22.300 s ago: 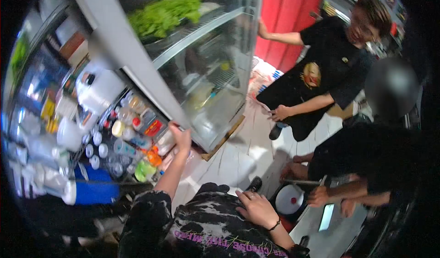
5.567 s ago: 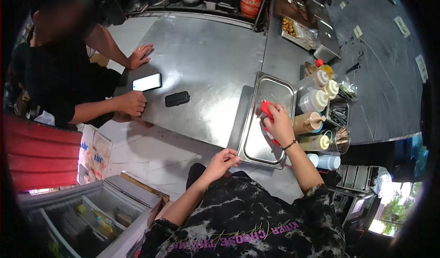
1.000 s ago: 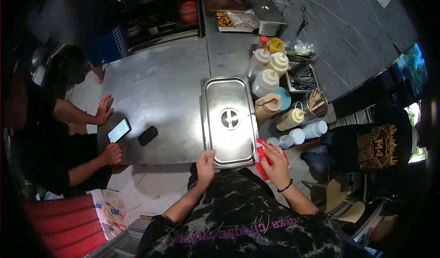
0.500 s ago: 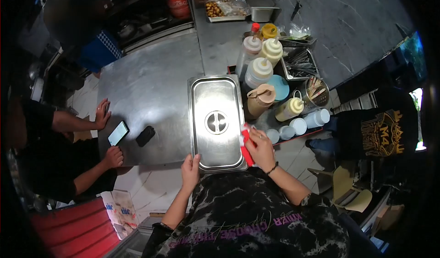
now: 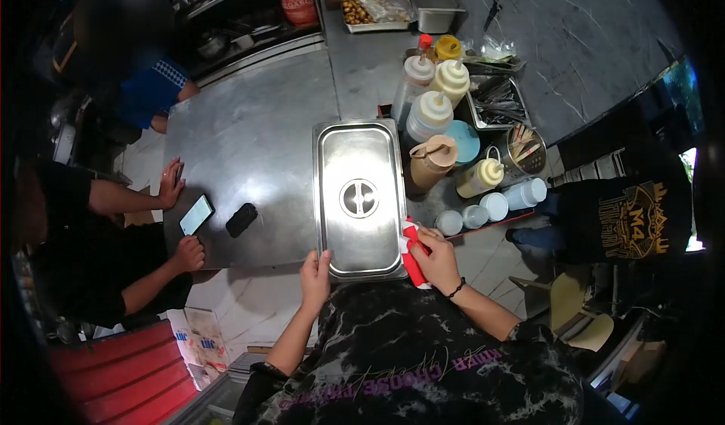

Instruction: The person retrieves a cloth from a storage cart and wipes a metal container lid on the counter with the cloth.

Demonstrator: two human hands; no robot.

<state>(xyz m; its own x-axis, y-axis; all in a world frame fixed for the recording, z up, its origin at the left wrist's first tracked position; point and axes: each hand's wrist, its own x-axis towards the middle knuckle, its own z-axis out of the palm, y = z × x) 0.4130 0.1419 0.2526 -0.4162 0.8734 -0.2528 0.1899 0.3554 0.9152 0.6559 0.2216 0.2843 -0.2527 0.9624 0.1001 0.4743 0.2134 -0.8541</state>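
Note:
A rectangular stainless steel food pan lid (image 5: 359,240) with a round recessed handle lies in front of me, at the near edge of the steel table. My left hand (image 5: 316,280) is closed on its near left corner, thumb along the rim. My right hand (image 5: 438,260) grips a red and white cloth (image 5: 413,253) against the lid's right side, close to the near right corner. Whether a pan sits under the lid, I cannot tell.
Squeeze bottles (image 5: 429,119) and small white-lidded tubs (image 5: 495,207) crowd the right side. On the left, another person's hands (image 5: 188,254) rest by a phone (image 5: 197,215) and a black case (image 5: 242,220). A tray of small brown food (image 5: 377,13) stands at the back.
My right hand and the cloth have slid a little toward me along the lid's right side. My left hand stays at its corner. The person in blue at the back left has shifted.

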